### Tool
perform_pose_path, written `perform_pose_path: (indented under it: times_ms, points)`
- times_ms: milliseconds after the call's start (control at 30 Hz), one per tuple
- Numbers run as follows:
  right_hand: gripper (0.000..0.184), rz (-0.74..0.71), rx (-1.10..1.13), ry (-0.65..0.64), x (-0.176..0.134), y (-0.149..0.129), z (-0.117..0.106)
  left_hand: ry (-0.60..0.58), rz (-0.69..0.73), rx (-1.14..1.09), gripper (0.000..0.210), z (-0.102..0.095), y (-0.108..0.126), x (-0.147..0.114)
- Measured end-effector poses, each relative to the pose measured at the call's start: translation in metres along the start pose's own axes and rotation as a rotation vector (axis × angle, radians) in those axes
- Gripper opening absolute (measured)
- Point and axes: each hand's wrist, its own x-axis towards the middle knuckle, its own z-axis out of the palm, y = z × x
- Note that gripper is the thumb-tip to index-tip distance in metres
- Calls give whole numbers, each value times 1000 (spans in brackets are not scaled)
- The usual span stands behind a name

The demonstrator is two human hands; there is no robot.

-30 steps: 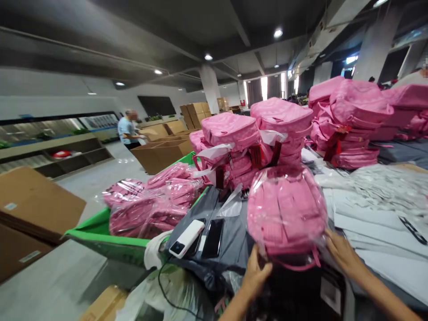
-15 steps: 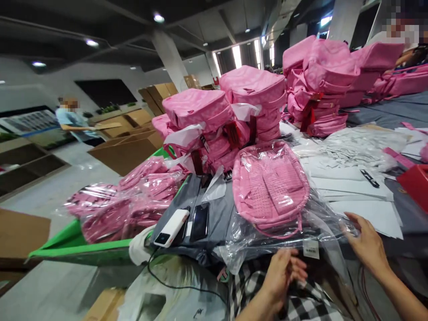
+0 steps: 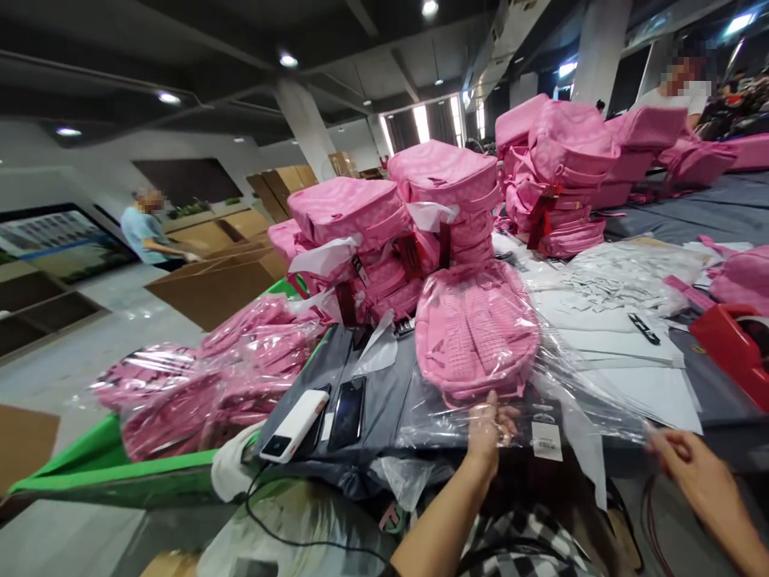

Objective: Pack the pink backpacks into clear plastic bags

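Observation:
A pink backpack [image 3: 477,332] lies flat on the grey table inside a clear plastic bag [image 3: 577,385]. The bag's open end spreads toward me. My left hand [image 3: 489,429] presses on the near edge of the plastic, just below the backpack. My right hand [image 3: 690,461] pinches the right corner of the same bag and holds it taut. A white label [image 3: 545,441] shows on the plastic between my hands.
Stacks of pink backpacks [image 3: 390,240] stand behind, more at the back right [image 3: 558,176]. Bagged backpacks [image 3: 204,385] fill a green bin [image 3: 114,469] on the left. A power bank [image 3: 294,425] and phone [image 3: 347,402] lie nearby. White sheets [image 3: 625,353], a red tape dispenser [image 3: 730,344]. A person [image 3: 147,232] handles cardboard boxes.
The backpack went from being held up in both hands to lying flat. My left hand has moved up onto the bag's near edge; my right hand drew back to the right with the plastic corner.

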Motion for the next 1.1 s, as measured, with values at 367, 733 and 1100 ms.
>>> perform_pose_path:
  times_ms: [367, 733, 1100]
  points:
    - [62, -468, -257, -74, -22, -63, 82, -105, 5, 112, 70, 28, -62, -13]
    - [72, 3, 420, -872, -25, -88, 41, -348, -67, -122, 46, 14, 1, -28]
    - [72, 46, 380, -799, -40, -49, 42, -112, 151, 365, 49, 3, -52, -25]
